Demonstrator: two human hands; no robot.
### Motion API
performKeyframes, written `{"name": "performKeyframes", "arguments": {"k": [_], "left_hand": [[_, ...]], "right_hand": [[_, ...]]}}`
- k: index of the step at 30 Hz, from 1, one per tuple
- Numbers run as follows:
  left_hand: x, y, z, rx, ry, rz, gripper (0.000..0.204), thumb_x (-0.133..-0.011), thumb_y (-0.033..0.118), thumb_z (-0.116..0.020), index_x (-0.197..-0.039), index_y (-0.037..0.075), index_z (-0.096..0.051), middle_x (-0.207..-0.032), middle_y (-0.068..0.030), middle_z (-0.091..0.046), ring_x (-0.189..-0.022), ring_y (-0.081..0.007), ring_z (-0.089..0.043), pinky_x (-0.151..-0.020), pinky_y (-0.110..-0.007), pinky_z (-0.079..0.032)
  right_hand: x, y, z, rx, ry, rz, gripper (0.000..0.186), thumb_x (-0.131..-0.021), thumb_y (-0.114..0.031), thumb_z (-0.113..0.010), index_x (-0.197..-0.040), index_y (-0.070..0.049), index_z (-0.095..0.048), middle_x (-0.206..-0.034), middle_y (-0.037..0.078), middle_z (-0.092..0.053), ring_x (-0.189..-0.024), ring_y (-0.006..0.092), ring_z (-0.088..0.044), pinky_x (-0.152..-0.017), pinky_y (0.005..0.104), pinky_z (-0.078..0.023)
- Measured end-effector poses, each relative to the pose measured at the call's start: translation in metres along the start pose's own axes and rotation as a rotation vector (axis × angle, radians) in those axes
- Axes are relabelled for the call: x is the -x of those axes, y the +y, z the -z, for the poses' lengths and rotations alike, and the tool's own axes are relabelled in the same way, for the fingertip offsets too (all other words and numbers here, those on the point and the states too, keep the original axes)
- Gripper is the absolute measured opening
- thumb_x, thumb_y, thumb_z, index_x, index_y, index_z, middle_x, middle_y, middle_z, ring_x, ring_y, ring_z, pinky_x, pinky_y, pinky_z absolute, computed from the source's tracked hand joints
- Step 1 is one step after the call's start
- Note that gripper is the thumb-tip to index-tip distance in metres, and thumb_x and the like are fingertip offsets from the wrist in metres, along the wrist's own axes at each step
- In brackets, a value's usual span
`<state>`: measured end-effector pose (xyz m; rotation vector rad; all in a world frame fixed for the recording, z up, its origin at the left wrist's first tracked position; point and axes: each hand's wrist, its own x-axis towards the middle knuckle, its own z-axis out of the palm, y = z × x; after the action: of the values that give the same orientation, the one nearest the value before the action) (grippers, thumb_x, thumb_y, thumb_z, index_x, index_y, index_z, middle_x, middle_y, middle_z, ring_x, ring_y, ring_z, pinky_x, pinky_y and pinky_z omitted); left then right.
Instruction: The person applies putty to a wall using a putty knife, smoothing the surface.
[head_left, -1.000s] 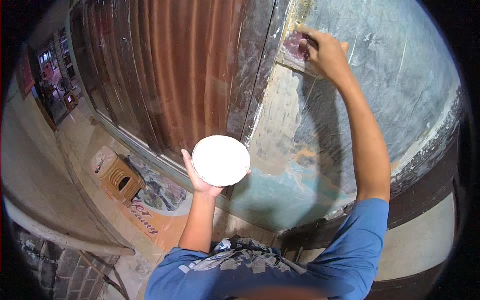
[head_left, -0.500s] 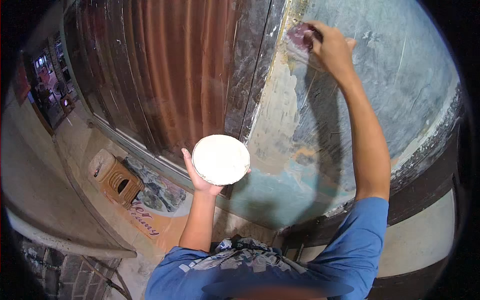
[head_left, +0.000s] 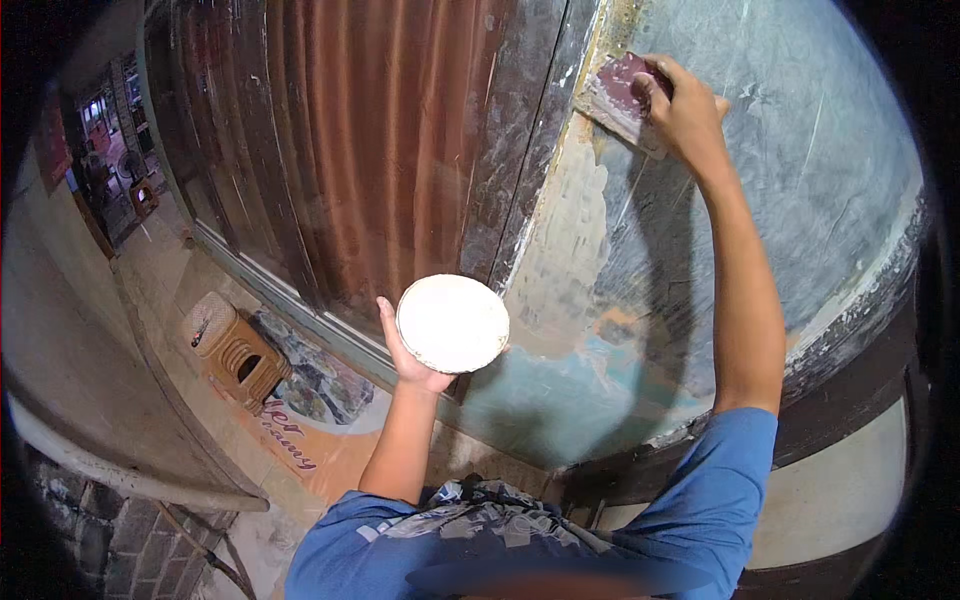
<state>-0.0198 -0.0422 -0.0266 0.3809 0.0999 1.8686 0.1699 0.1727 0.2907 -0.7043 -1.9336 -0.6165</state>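
My right hand (head_left: 688, 112) is closed on a dark red putty scraper (head_left: 622, 88), up near the wall's left edge. Whitish paste coats the scraper's lower edge, which lies against the grey-green wall (head_left: 760, 230). A pale filler patch (head_left: 565, 215) runs down the wall beneath it, beside the dark door frame. Lower and to the left, my left hand (head_left: 412, 362) supports a round container (head_left: 453, 323) from below, thumb along its side. Its top shows as a bright white disc, too glaring to make out detail.
A reddish-brown curtain (head_left: 370, 130) hangs in the dark-framed door left of the wall. On the floor at lower left, a tan plastic stool (head_left: 238, 350) lies on a printed sheet (head_left: 330, 440). A curved pale ledge (head_left: 130, 475) borders the left side.
My right hand has drawn the scraper a little down and right along the wall, and more of its face shows. The view has shifted slightly; my left hand still holds the container.
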Motion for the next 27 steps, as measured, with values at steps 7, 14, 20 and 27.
{"name": "performKeyframes", "arguments": {"k": [7,14,20,27], "left_hand": [[0.0,0.0,0.002,0.01,0.022,-0.006,0.095,-0.088,0.085,-0.031,-0.14,0.008,-0.051,-0.138,-0.0182,-0.057,-0.12,-0.0468,-0.058,-0.093,-0.075,-0.046],[0.002,-0.001,0.007,0.015,0.053,-0.033,0.095,-0.088,0.085,-0.031,-0.14,0.008,-0.051,-0.138,-0.019,-0.056,-0.119,-0.0488,-0.058,-0.091,-0.078,-0.045],[0.011,-0.003,-0.009,0.07,-0.021,0.032,0.098,-0.086,0.087,-0.029,-0.145,0.009,-0.046,-0.145,-0.0218,-0.05,-0.125,-0.0512,-0.052,-0.091,-0.081,-0.042],[0.008,-0.009,-0.026,0.146,-0.162,0.135,0.098,-0.087,0.085,-0.032,-0.149,0.011,-0.042,-0.152,-0.0224,-0.042,-0.131,-0.0551,-0.045,-0.092,-0.086,-0.035]], "right_hand": [[0.01,-0.022,-0.002,0.132,-0.171,0.167,0.024,-0.093,-0.027,-0.066,-0.115,-0.018,-0.071,-0.098,0.01,-0.074,-0.099,0.029,-0.066,-0.083,0.0482,-0.03],[0.013,-0.009,0.004,-0.084,-0.054,0.099,0.025,-0.095,-0.029,-0.064,-0.117,-0.02,-0.07,-0.096,0.009,-0.075,-0.094,0.0293,-0.068,-0.083,0.0449,-0.031],[0.008,-0.017,0.004,0.11,-0.041,0.08,0.021,-0.094,-0.027,-0.063,-0.113,-0.021,-0.071,-0.095,0.009,-0.073,-0.091,0.0298,-0.067,-0.079,0.0488,-0.03],[0.029,-0.026,0.033,-0.644,-0.527,-0.204,0.028,-0.098,-0.021,-0.065,-0.113,0.003,-0.067,-0.085,0.01,-0.072,-0.073,0.0146,-0.065,-0.066,0.0306,-0.052]]}}
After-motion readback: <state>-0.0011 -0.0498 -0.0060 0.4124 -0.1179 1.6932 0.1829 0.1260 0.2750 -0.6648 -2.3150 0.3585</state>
